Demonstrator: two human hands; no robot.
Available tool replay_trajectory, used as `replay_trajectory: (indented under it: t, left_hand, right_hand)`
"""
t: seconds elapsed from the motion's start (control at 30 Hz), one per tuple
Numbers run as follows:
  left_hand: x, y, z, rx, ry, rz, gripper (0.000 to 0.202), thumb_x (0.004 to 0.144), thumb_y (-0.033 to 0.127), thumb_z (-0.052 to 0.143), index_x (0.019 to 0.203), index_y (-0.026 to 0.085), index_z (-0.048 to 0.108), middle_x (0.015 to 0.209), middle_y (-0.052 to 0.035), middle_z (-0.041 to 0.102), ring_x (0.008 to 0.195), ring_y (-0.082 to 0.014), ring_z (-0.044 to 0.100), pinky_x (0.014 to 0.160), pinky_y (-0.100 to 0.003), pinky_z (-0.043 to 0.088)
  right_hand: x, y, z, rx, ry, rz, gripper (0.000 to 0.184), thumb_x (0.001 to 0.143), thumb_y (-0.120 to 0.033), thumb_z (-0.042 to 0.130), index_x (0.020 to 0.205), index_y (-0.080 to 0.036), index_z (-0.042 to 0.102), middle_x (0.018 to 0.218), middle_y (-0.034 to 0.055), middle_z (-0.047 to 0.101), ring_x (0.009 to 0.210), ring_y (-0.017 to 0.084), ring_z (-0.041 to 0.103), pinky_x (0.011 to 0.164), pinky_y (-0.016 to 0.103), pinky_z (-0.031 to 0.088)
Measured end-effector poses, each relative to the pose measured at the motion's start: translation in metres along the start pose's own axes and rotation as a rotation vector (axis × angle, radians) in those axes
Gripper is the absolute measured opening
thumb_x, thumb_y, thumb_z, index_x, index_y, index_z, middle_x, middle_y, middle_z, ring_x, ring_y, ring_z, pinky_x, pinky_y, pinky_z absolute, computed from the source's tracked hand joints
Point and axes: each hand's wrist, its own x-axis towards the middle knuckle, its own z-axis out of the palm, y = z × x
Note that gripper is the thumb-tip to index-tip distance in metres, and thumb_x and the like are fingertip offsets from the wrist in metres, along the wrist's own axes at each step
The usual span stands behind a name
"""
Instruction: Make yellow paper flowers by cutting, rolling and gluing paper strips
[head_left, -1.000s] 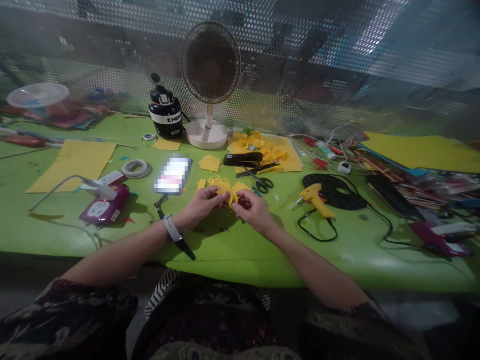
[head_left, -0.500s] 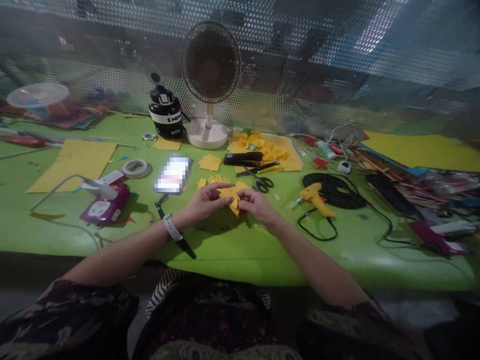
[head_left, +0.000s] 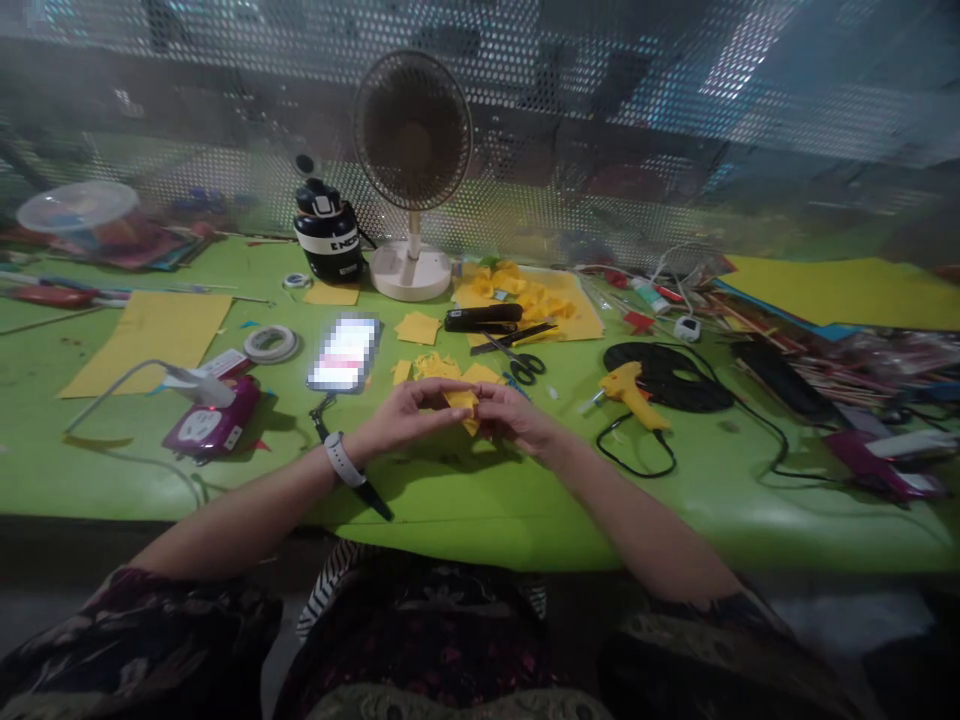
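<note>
Between my fingers is a small folded piece of yellow paper (head_left: 463, 402), held just above the green table. My left hand (head_left: 411, 412) pinches it from the left, thumb along its near side. From the right, my right hand (head_left: 514, 415) grips its other edge, the fingertips partly hidden. Just beyond the hands lie a heap of thin yellow paper strips (head_left: 436, 366) and a flat yellow piece (head_left: 484, 374). Black scissors (head_left: 525, 368) rest past my right hand, and a black stapler (head_left: 482, 317) lies farther back. Yellow paper squares (head_left: 418, 327) sit left of the stapler.
A yellow glue gun (head_left: 634, 395) with a black cord lies to the right. Leftward are a phone (head_left: 345, 352), a tape roll (head_left: 271, 343) and a purple power strip (head_left: 211, 420). A fan (head_left: 412, 272) and dark bottle (head_left: 330, 240) stand behind, near yellow paper flowers (head_left: 540, 300).
My fingers have closed in around the yellow paper, and less of it shows now. My right hand has turned slightly inward. The view has shifted a little.
</note>
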Motion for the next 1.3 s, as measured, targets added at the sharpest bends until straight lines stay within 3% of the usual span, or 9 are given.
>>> replay_trajectory:
  t: [0.17,0.3,0.5,0.6,0.77,0.93,1.13,1.3]
  left_hand:
    - [0.001,-0.003,0.0,0.041,0.014,-0.02,0.042,0.076,0.038,0.08,0.113,0.019,0.073,0.098,-0.0085,0.075,0.075,-0.0142,0.065,0.071,-0.029,0.054]
    - [0.002,-0.006,0.0,0.021,0.055,-0.036,0.039,0.077,0.041,0.078,0.107,0.016,0.074,0.084,-0.0061,0.072,0.061,-0.0099,0.056,0.055,-0.024,0.045]
    - [0.0,-0.007,0.001,-0.012,0.02,-0.044,0.062,0.081,0.04,0.075,0.133,0.014,0.054,0.061,0.0056,0.052,0.052,-0.0072,0.043,0.047,-0.02,0.033]
    - [0.0,-0.008,0.002,0.002,0.002,-0.056,0.063,0.082,0.04,0.074,0.135,0.014,0.05,0.065,0.0044,0.054,0.055,-0.0079,0.046,0.049,-0.02,0.036]
    - [0.0,-0.009,0.003,0.017,-0.04,-0.059,0.066,0.081,0.038,0.074,0.137,0.014,0.049,0.068,0.0025,0.058,0.058,-0.0092,0.05,0.053,-0.022,0.038]
    - [0.004,-0.012,-0.002,-0.038,-0.004,-0.085,0.069,0.082,0.037,0.075,0.141,0.018,0.046,0.069,0.004,0.054,0.057,-0.0085,0.047,0.053,-0.022,0.036]
    - [0.008,-0.017,-0.01,-0.078,-0.035,-0.056,0.06,0.088,0.033,0.069,0.142,0.022,0.046,0.079,0.0018,0.057,0.072,-0.0112,0.054,0.066,-0.025,0.044]
    - [0.008,-0.015,-0.012,-0.133,-0.018,-0.066,0.049,0.095,0.032,0.059,0.141,0.022,0.046,0.095,-0.0046,0.064,0.09,-0.016,0.062,0.085,-0.034,0.049]
  right_hand:
    - [-0.001,0.001,0.003,-0.002,-0.013,0.027,0.026,0.064,-0.02,0.073,0.087,-0.016,0.06,0.063,-0.004,0.065,0.043,0.005,0.049,0.039,0.016,0.038]
    - [0.003,0.005,0.001,0.002,-0.02,-0.002,0.024,0.068,-0.027,0.07,0.085,-0.017,0.059,0.06,-0.005,0.061,0.042,0.006,0.049,0.04,0.017,0.039]
    - [-0.001,0.002,0.005,-0.244,0.01,-0.181,0.03,0.079,-0.045,0.068,0.081,-0.017,0.06,0.062,-0.0026,0.062,0.049,0.009,0.055,0.047,0.021,0.047]
    - [-0.004,0.003,0.011,-0.376,0.07,-0.286,0.036,0.076,-0.05,0.075,0.078,-0.018,0.058,0.065,-0.0028,0.062,0.053,0.01,0.056,0.047,0.021,0.047]
    - [-0.003,0.007,0.015,-0.472,0.087,-0.388,0.04,0.081,-0.057,0.068,0.074,-0.019,0.057,0.062,-0.0029,0.06,0.049,0.01,0.052,0.045,0.023,0.046]
    - [-0.006,-0.001,0.011,-0.361,0.086,-0.332,0.033,0.083,-0.051,0.068,0.079,-0.019,0.059,0.065,-0.0026,0.062,0.051,0.01,0.057,0.049,0.023,0.051]
    - [-0.009,-0.007,0.006,-0.271,0.063,-0.323,0.027,0.077,-0.04,0.074,0.083,-0.017,0.062,0.068,-0.0025,0.065,0.053,0.009,0.061,0.054,0.023,0.054]
    - [-0.006,-0.004,0.004,-0.218,0.069,-0.327,0.029,0.076,-0.038,0.073,0.094,-0.017,0.064,0.073,-0.0008,0.069,0.057,0.01,0.064,0.059,0.026,0.057]
